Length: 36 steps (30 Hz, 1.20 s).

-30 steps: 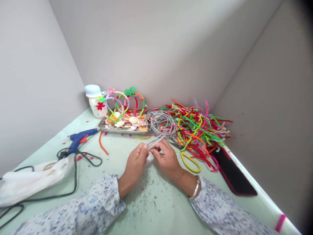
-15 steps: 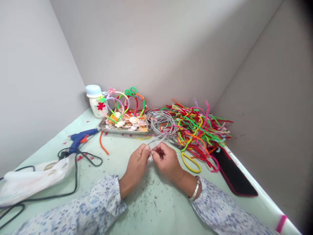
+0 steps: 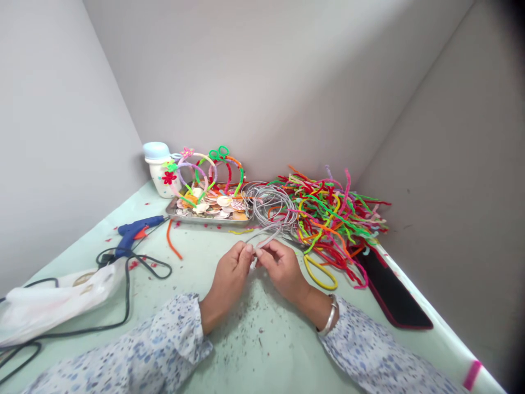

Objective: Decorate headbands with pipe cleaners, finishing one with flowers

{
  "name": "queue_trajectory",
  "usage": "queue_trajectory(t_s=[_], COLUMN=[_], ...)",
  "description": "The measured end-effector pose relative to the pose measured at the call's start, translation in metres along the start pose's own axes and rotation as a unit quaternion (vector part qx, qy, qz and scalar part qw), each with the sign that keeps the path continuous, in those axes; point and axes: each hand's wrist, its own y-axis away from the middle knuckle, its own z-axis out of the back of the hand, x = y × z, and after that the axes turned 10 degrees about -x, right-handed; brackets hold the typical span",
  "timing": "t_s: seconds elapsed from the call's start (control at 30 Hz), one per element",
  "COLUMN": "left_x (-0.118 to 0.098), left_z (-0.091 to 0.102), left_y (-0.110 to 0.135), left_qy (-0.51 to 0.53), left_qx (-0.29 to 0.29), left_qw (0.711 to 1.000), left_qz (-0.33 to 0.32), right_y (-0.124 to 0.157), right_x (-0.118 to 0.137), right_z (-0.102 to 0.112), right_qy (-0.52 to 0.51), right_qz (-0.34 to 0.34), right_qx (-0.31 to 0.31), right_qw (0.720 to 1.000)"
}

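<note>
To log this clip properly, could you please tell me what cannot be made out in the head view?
Head view, end of the grey wire: hidden by the left hand and right hand.
Head view, floor of the steel tray: hidden by seashells.
Head view, far end of the black cable: cut off by the left edge.

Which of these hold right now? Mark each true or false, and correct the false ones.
1. The right hand pinches a pale grey strand. True.
2. The left hand wears the silver bangle. False: the bangle is on the right wrist.
3. The blue hot glue gun lies to the right of the steel tray. False: it lies to the left of the tray.
4. Seashells lie on the steel tray. True.
5. A black smartphone lies beside the heap of coloured pipe cleaners. True.
</note>
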Motion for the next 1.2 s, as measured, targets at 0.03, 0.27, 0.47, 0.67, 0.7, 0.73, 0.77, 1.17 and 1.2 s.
queue_trajectory(t_s=[0.03, 0.27, 0.47, 0.67, 0.7, 0.73, 0.77, 1.17, 1.2], left_x=[-0.0004, -0.0028, 0.0009, -0.0002, -0.0001, 0.0001, 0.0004, 0.0018, 0.0022], left_z=[0.0, -0.0008, -0.0028, -0.0019, -0.0016, -0.0014, -0.0012, -0.0013, -0.0015], left_y=[0.0, 0.0008, -0.0011, -0.0031, -0.0033, -0.0035, -0.0035, -0.0047, -0.0049], left_qy=[-0.001, 0.02, 0.062, 0.096, 0.104, 0.114, 0.123, 0.155, 0.154], left_qx=[-0.002, 0.025, 0.033, 0.048, 0.052, 0.055, 0.057, 0.06, 0.059], left_qw=[1.0, 0.999, 0.995, 0.985, 0.983, 0.981, 0.979, 0.975, 0.975], left_qz=[0.0, 0.038, 0.074, 0.136, 0.143, 0.149, 0.151, 0.151, 0.151], right_y=[0.0, -0.0033, -0.0055, -0.006, -0.0062, -0.0064, -0.0066, -0.0056, -0.0057], right_x=[0.0002, 0.0044, 0.0005, -0.0003, 0.0, 0.0004, 0.0007, -0.001, -0.001], right_z=[0.0001, -0.0005, -0.0009, -0.0008, -0.001, -0.0012, -0.0013, -0.0021, -0.0021], right_qy=[-0.01, -0.067, -0.104, -0.098, -0.099, -0.101, -0.104, -0.117, -0.115], right_qz=[-0.006, -0.062, -0.082, -0.076, -0.074, -0.072, -0.071, -0.094, -0.094], right_qx=[-0.003, -0.03, -0.026, -0.031, -0.029, -0.026, -0.023, -0.019, -0.021], right_qw=[1.0, 0.995, 0.991, 0.992, 0.992, 0.992, 0.992, 0.989, 0.989])
